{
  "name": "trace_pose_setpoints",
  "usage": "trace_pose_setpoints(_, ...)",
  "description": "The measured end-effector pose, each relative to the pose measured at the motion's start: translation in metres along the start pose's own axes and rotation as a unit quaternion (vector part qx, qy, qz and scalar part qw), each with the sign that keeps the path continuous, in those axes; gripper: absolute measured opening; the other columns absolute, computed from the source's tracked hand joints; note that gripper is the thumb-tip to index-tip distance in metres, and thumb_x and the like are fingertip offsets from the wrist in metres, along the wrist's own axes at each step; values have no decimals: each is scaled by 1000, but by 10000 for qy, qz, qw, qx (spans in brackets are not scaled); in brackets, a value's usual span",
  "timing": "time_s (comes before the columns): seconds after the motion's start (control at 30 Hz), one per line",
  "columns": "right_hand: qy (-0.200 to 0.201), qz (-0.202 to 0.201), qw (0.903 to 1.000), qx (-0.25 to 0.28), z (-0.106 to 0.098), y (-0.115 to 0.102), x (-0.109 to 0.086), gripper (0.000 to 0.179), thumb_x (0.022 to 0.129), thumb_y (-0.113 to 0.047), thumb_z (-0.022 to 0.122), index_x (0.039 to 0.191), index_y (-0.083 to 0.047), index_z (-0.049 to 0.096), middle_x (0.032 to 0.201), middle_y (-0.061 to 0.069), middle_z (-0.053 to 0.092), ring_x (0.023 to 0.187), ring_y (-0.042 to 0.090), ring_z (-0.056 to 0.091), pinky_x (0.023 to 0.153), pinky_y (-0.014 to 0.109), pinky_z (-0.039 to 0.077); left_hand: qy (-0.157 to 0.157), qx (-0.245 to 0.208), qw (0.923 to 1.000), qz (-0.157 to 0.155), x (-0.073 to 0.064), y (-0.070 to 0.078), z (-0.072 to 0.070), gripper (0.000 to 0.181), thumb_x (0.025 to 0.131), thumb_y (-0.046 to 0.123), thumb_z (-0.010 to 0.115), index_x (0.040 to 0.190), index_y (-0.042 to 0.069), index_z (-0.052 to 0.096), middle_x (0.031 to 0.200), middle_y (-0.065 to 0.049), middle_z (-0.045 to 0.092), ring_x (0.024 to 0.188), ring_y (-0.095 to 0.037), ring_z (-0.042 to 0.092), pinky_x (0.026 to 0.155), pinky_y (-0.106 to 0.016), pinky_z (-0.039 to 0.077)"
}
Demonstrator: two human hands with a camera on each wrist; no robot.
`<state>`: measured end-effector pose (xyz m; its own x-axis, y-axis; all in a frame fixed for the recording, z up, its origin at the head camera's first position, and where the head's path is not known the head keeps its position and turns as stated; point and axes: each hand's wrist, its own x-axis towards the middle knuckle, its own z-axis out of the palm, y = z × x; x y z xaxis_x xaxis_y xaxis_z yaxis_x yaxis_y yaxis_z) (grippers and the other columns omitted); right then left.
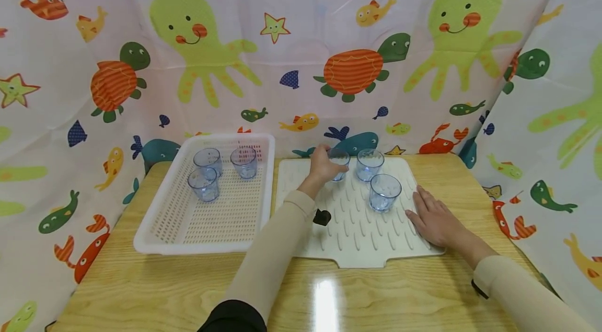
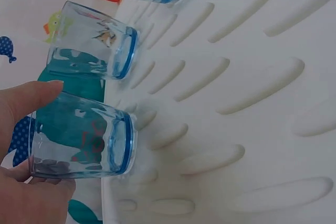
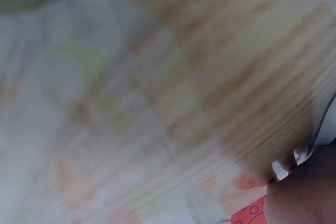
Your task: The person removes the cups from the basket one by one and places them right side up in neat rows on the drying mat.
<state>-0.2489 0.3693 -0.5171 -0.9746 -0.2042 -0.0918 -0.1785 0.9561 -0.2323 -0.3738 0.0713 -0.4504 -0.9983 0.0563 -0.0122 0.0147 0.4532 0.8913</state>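
Left hand grips an upright glass at the back of the ribbed board

The left hand (image 1: 323,166) holds a clear bluish glass (image 1: 339,158) near the far edge of a white ribbed board (image 1: 305,248), its thumb on one side and fingers on the other. The glass stands mouth up, and its long axis, from wide rim to narrower base, runs vertically. In the left wrist view that same axis lies nearly level across the picture, with the rim toward the hand and the blue-ringed base toward the board; whether the base bears fully on the board, I cannot tell.

Just to its right is a second glass (image 1: 370,166), and nearer the person a third glass (image 1: 384,193); both are upright on the board, rims up.

The right hand (image 1: 433,221) lies with its fingers extended on the board's right edge, holding nothing. In the right wrist view most of it is out of frame.

To the left of the board, a white basket (image 1: 270,191) holds three more glasses (image 1: 243,163), also mouth up. Basket and board sit on a wooden table (image 1: 188,290) before a sea-animal curtain (image 1: 301,2).
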Motion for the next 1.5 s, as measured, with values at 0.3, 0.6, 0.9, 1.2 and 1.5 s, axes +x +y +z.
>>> trace_pose_setpoints(0.3, 19, -37, 10000, -50, -1, -3, 4, 84, 108, -53, 35, 158, 12, 14, 166, 33, 5, 151, 52, 9, 119, 71, 9, 57, 16, 10000, -78, 1, 1, -1, 79, 81, 15, 89, 145, 2, 45, 147, -18, 50, 132, -30, 50, 110, -40, 47)
trace_pose_setpoints(0.6, -11, -42, 10000, 38, 0, -6, 5, 85, 108, -53, 36, 158, 12, 13, 166, 33, 4, 151, 52, 8, 119, 71, 8, 78, 79, 9999, -116, -6, 2, -5, 84, 81, 18, 89, 148, 5, 41, 151, -16, 46, 136, -30, 47, 111, -42, 46)
trace_pose_setpoints(0.9, 6, -42, 10000, 71, 0, -6, 4, 84, 108, -52, 36, 157, 12, 13, 165, 34, 4, 151, 53, 8, 118, 71, 8, -115, 143, 9997, -189, -3, 4, -11, 91, 82, 25, 89, 154, 9, 36, 154, -14, 41, 139, -30, 44, 112, -45, 44)
trace_pose_setpoints(1.2, -12, -51, 10000, 51, 0, -4, 1, 85, 108, -52, 36, 156, 14, 15, 164, 36, 5, 150, 54, 10, 117, 73, 9, -279, 386, 9988, -66, -9, 18, -24, 96, 80, 27, 90, 156, 10, 33, 156, -15, 38, 138, -32, 45, 112, -47, 45)
trace_pose_setpoints(1.5, 16, -71, 10000, 53, -1, -1, -1, 85, 108, -52, 37, 156, 14, 15, 163, 37, 6, 149, 55, 11, 117, 73, 10, -593, 459, 9966, 329, -28, 38, -42, 99, 83, 26, 88, 159, 8, 28, 161, -17, 30, 144, -33, 38, 113, -50, 42)
